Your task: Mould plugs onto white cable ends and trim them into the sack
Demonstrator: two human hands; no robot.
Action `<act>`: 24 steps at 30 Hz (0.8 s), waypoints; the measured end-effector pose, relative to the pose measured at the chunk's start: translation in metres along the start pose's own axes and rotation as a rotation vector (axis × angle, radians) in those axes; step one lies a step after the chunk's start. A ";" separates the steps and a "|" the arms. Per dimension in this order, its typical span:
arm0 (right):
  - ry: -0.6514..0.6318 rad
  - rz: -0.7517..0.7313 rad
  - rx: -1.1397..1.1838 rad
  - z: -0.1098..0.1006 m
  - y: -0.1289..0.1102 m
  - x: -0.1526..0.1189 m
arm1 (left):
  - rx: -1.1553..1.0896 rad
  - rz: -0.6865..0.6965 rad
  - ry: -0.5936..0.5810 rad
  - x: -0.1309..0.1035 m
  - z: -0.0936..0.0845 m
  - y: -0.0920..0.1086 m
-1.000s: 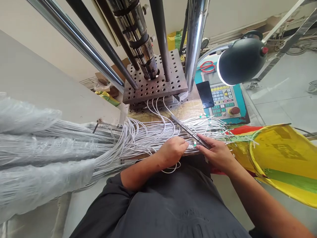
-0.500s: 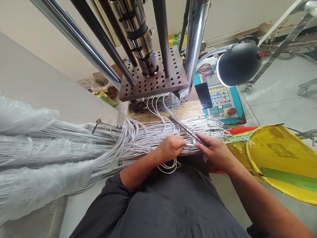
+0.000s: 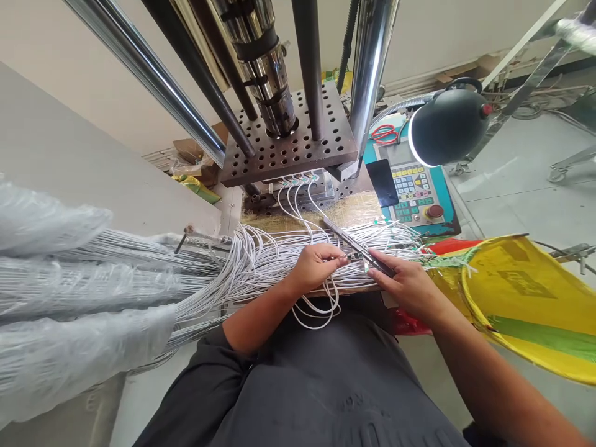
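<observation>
Head view: At the centre of the frame, a slim dark metal strip (image 3: pixel 342 234) is gripped near its lower end by the right hand (image 3: pixel 410 282), thumb below and fingers above. It is slanted toward upper left, apparently so that its side is kept within reach of the left hand (image 3: pixel 316 268), whose thumb and forefinger are pinched on a small piece (image 3: pixel 347 258), too tiny to be identified. Loops of cable (image 3: pixel 316 326) are hung beneath that hand. White cables (image 3: pixel 261 257) are spread across the middle, their ends seemingly gathered at right to be kept near the hands. At upper centre, several leads are run under a perforated plate (image 3: pixel 288 155), presumably to be held in line there. The control panel (image 3: pixel 416 192), at right of centre, is lit by a lamp (image 3: pixel 449 127); its key labels cannot be read, nor can the print on the yellow bag (image 3: pixel 526 292) or the raised lettering on the dark shirt (image 3: pixel 288 385).
</observation>
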State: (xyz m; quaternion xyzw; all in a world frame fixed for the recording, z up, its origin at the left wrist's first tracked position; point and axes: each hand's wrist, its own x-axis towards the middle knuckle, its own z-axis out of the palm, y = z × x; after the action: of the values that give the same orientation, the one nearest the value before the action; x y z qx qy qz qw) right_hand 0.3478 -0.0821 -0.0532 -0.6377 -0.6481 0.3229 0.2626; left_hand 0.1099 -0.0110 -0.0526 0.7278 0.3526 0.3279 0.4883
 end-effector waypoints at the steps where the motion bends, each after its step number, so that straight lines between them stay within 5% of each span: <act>1: -0.001 -0.007 -0.008 0.000 0.000 0.000 | 0.062 0.075 -0.032 0.000 0.001 0.001; 5: 0.006 -0.026 -0.030 0.000 0.000 -0.001 | 0.333 0.310 -0.217 0.001 0.008 0.001; 13: 0.050 -0.028 -0.034 0.006 0.004 0.000 | 0.372 0.268 -0.194 -0.006 0.021 -0.009; 16: 0.074 -0.040 -0.040 0.009 0.005 0.002 | 0.172 0.170 -0.134 -0.004 0.018 -0.006; 20: 0.057 -0.042 -0.019 0.006 0.004 0.004 | -0.153 -0.145 -0.019 0.004 0.009 -0.004; 24: 0.031 -0.023 -0.026 0.003 0.002 0.005 | -0.447 -0.360 -0.018 0.014 0.004 -0.008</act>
State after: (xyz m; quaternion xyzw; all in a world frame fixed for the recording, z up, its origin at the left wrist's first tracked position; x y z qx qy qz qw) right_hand 0.3464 -0.0772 -0.0568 -0.6385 -0.6553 0.3017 0.2680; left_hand 0.1193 0.0010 -0.0592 0.5306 0.3908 0.2990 0.6902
